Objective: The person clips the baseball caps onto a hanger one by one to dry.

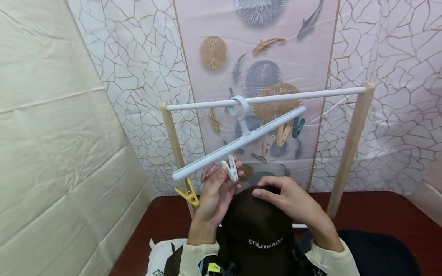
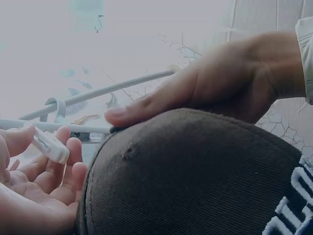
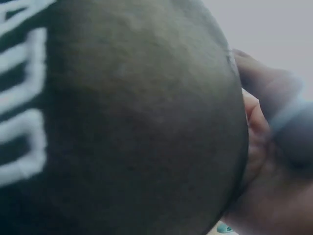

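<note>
My left hand (image 1: 213,197) pinches a white clip (image 1: 230,168) between thumb and fingers, close under the lower arm of a white hanger (image 1: 238,142). In the left wrist view, the thumb lies over that white clip (image 2: 51,145), with the other fingers behind it. My right hand (image 1: 293,197) grips the upper edge of a dark brown cap (image 1: 257,212), thumb on the near side. The cap bears white "COLORADO" lettering and fills much of both wrist views. A reddish clip (image 1: 208,172) hangs beside my left hand, and a yellow clip (image 1: 188,194) hangs farther left.
The hanger tilts down leftward on a white rod (image 1: 310,94) between wooden posts (image 1: 350,153). Pale pink (image 1: 267,145), beige (image 1: 283,135) and teal (image 1: 298,127) clips hang on its right arm. A white cap (image 1: 162,255) and a dark navy item (image 1: 380,253) lie on the red-brown table (image 1: 148,226).
</note>
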Motion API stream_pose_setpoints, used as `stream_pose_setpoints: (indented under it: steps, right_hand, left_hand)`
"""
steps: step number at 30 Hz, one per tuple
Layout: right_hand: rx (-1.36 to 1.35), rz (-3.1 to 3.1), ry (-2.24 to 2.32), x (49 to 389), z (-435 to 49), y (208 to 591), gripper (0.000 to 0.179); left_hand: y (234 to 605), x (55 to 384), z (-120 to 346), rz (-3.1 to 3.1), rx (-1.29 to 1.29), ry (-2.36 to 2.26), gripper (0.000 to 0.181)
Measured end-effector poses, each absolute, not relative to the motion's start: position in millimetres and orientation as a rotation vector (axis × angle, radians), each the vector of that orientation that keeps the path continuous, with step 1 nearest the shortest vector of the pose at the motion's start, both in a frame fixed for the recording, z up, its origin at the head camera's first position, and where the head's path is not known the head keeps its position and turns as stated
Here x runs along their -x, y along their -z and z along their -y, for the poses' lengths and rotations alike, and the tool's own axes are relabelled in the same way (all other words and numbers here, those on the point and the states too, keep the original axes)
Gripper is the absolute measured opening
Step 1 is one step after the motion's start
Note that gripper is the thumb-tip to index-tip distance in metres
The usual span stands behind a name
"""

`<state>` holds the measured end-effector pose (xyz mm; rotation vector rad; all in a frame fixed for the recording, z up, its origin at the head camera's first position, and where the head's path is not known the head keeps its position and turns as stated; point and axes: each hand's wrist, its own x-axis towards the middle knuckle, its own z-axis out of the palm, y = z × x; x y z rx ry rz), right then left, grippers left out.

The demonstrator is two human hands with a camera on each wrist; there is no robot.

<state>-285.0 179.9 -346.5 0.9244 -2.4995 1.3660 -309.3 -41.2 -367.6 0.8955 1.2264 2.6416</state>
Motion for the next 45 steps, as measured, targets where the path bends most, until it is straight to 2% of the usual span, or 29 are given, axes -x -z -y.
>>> stream_pose_setpoints:
  steps: [5,12,21,33,45]
  right_hand:
    - [-0.872,2.423,-1.332,284,-168,348,0.011]
    - [-0.878,2.373,-1.212,275,-164,343,0.011]
    - [-1.056,2.225,-1.112,272,-157,346,0.017]
    - [-0.996,2.127,-0.939,273,-153,344,0.021]
    - [-0.974,2.265,-1.075,267,-150,342,0.017]
  left_hand:
    - [366,308,45,-1.297,-0.906,-2.632,0.034]
    - [363,304,40,-1.381,-0.866,-2.724,0.025]
    - [362,298,38,-1.538,-0.716,-2.792,0.035]
    - [354,295,27,-1.704,-0.698,-2.804,0.037]
    - [357,296,26,-1.7,-0.666,-2.805,0.032]
